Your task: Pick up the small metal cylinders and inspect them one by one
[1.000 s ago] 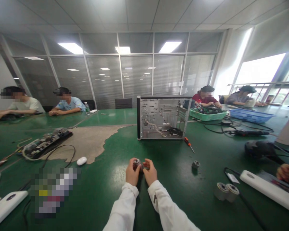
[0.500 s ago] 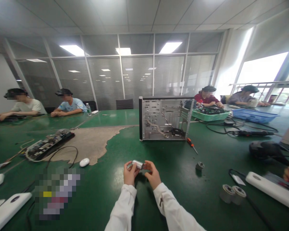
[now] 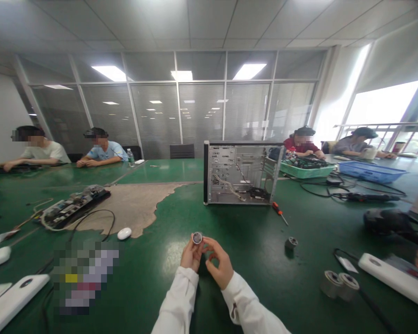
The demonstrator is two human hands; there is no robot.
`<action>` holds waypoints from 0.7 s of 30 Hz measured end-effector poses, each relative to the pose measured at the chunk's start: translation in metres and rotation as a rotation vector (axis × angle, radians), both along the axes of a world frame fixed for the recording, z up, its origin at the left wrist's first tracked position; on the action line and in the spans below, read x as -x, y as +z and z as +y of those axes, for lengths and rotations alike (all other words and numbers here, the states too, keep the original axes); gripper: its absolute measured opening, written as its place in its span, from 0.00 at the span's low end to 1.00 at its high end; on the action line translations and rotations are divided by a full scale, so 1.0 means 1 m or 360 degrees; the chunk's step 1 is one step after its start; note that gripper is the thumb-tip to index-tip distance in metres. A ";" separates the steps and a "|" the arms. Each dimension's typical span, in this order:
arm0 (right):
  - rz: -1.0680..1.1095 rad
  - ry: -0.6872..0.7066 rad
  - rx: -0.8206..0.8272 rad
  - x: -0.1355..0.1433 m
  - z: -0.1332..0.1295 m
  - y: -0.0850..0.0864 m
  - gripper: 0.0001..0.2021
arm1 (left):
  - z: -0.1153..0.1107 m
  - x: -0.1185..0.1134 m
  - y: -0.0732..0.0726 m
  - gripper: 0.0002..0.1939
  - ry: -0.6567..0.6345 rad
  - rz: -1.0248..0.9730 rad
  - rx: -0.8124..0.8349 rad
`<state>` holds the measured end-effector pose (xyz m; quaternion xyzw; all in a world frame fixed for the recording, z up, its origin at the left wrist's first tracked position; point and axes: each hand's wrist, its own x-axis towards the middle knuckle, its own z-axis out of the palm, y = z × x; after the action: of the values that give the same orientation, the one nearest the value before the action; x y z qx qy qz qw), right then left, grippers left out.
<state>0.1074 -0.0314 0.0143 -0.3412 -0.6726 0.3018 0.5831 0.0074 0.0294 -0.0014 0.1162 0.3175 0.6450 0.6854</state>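
Note:
My left hand point(image 3: 192, 254) grips a small silver metal cylinder point(image 3: 197, 238), its round end turned up toward me. Inside the rim, that end looks dark and patterned, too small to make out. Just right of it is my right hand point(image 3: 218, 263), its thumb and forefinger apart and curved. The right fingertips reach the cylinder's side; whether they press on it is unclear. Farther right on the table lie a short grey metal cylinder point(image 3: 291, 242) and two larger ones point(image 3: 331, 284) side by side.
An open computer case point(image 3: 242, 174) stands ahead, with an orange-handled screwdriver point(image 3: 279, 212) beside it. Left are a white mouse-like object point(image 3: 124, 233), a circuit assembly point(image 3: 75, 207) and cables. A white power strip point(image 3: 393, 280), green basket point(image 3: 308, 170) and blue basket point(image 3: 371, 170) are right. Several people sit around the table.
The cylinder has turned from lying sideways to facing me end-on in my left hand. My right hand's fingers have shifted closer to it. The whole view has moved slightly.

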 end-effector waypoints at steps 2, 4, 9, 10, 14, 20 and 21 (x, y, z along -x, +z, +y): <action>-0.0025 0.0009 -0.0039 0.001 -0.002 0.000 0.30 | 0.000 0.001 0.000 0.06 -0.0054 -0.0066 0.0041; -0.0025 0.0004 -0.0054 0.001 -0.003 0.001 0.30 | 0.000 0.003 -0.002 0.08 -0.0154 -0.0108 0.0040; 0.0022 -0.0073 -0.0017 0.000 -0.008 0.008 0.25 | 0.001 0.008 -0.007 0.13 -0.0380 -0.0133 -0.0077; 0.0032 -0.0095 -0.0025 -0.001 -0.009 0.009 0.24 | 0.000 0.009 -0.006 0.13 -0.0409 -0.0148 -0.0082; 0.0111 -0.0197 -0.0002 -0.005 -0.006 0.010 0.20 | -0.003 0.012 -0.001 0.14 -0.0483 -0.0174 -0.0095; 0.0387 -0.0316 0.0222 -0.015 0.012 -0.004 0.16 | -0.009 0.014 0.007 0.16 -0.0611 -0.0136 -0.0277; 0.0430 -0.0308 0.0258 -0.017 0.015 -0.007 0.16 | -0.011 0.014 0.008 0.16 -0.0625 -0.0124 -0.0293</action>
<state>0.1243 -0.0167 0.0078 -0.4067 -0.5258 0.3405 0.6650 -0.0065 0.0188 0.0065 0.2129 0.2020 0.5293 0.7961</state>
